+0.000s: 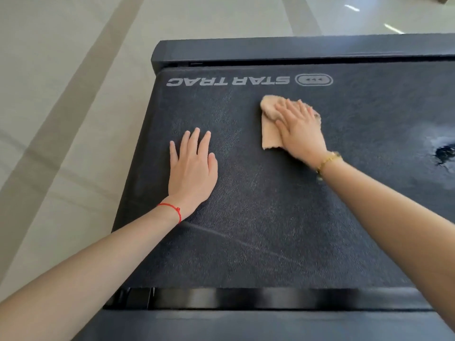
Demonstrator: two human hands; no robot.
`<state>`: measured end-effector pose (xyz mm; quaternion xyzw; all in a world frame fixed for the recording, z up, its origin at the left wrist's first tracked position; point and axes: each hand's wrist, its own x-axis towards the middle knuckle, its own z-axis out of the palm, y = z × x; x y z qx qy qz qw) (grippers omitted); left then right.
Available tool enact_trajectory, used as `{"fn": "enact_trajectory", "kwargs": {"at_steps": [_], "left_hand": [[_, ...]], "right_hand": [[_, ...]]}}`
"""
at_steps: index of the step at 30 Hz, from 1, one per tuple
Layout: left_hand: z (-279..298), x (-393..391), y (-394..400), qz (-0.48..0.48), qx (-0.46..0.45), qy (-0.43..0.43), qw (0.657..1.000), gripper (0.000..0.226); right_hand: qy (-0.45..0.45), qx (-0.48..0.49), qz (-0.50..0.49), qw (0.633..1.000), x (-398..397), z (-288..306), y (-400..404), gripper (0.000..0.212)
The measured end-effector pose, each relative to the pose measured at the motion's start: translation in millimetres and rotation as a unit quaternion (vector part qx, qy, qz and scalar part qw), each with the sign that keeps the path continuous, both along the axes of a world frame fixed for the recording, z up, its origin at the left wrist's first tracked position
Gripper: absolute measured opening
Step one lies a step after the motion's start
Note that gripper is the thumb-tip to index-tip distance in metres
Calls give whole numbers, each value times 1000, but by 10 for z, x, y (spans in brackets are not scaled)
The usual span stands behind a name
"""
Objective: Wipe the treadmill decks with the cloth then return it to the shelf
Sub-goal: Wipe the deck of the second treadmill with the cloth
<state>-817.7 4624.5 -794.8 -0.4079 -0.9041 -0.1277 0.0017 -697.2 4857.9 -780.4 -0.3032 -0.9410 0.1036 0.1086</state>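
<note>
a tan cloth [269,129] is pressed to the deck [270,230] near its logo end under the flat-fingered right hand [301,134], the empty left hand [192,168] laid open beside it as a brace; overlapping, evenly pressed strokes are called for.

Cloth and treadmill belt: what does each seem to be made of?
The cloth looks like soft beige terry or microfibre: fuzzy nap, limp folds under the right hand. The treadmill belt looks like matte black textured rubber or PVC: fine grain, pale scuff streaks, printed STAR TRAC logo.
</note>
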Motion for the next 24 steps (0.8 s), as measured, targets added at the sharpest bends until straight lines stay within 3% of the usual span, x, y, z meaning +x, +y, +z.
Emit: {"fn": "enact_trajectory", "kwargs": {"at_steps": [3,9,12,18,24], "left_hand": [[0,15,2,4,1,11,1000,54],[15,23,-8,9,6,16,1000,55],[20,19,-6,12,8,9,1000,55],[30,13,8,17,12,-4,1000,55],[50,17,4,13,11,-3,1000,54]], "right_hand": [[5,4,37,999,-578,41,54,41],[7,9,247,969,-1086,-24,-330,43],[3,-17,195,981,-1115,-22,93,45],[-20,0,-3,1000,-1254,63,948,43],[39,2,142,989,-1251,71,512,39]]}}
